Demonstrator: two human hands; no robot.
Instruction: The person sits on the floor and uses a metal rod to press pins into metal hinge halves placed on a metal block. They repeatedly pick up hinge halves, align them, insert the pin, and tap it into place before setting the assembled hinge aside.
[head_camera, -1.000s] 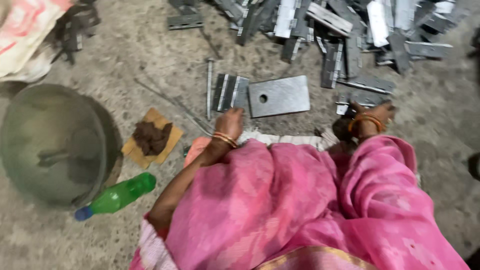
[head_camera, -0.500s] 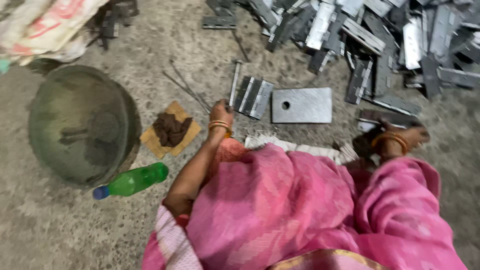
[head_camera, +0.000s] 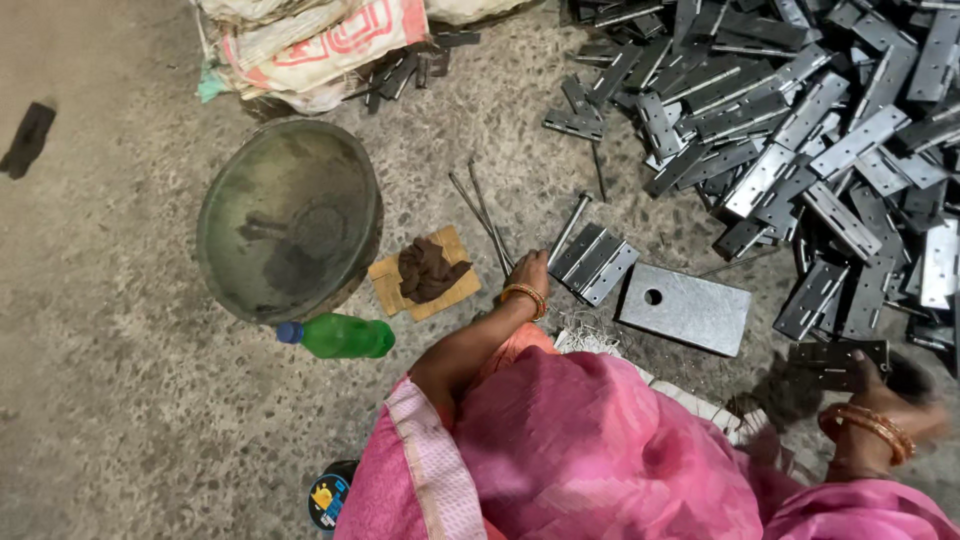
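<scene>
My left hand (head_camera: 530, 276), with orange bangles on the wrist, reaches forward and rests on the concrete floor. Its fingertips lie by the near ends of some thin metal rods (head_camera: 482, 214), just left of a small stack of grey hinges (head_camera: 592, 262). Whether it grips a rod is hidden. My right hand (head_camera: 882, 392), blurred and also bangled, is low at the right with its thumb over a dark hinge (head_camera: 836, 358). A flat steel plate with one hole (head_camera: 686, 308) lies between the two hands. Pink cloth (head_camera: 600, 450) covers my lap.
A big heap of loose hinges (head_camera: 800, 130) fills the top right. A round metal pan (head_camera: 288, 228) sits at left, with a green plastic bottle (head_camera: 340, 337) and a cardboard piece bearing a dark rag (head_camera: 428, 272) beside it. Printed sacks (head_camera: 320, 45) lie behind.
My head has tilted so the view shows more floor ahead. My left hand stretched forward to the rods beside the stacked hinges. My right hand drew back to the right onto a dark hinge.
</scene>
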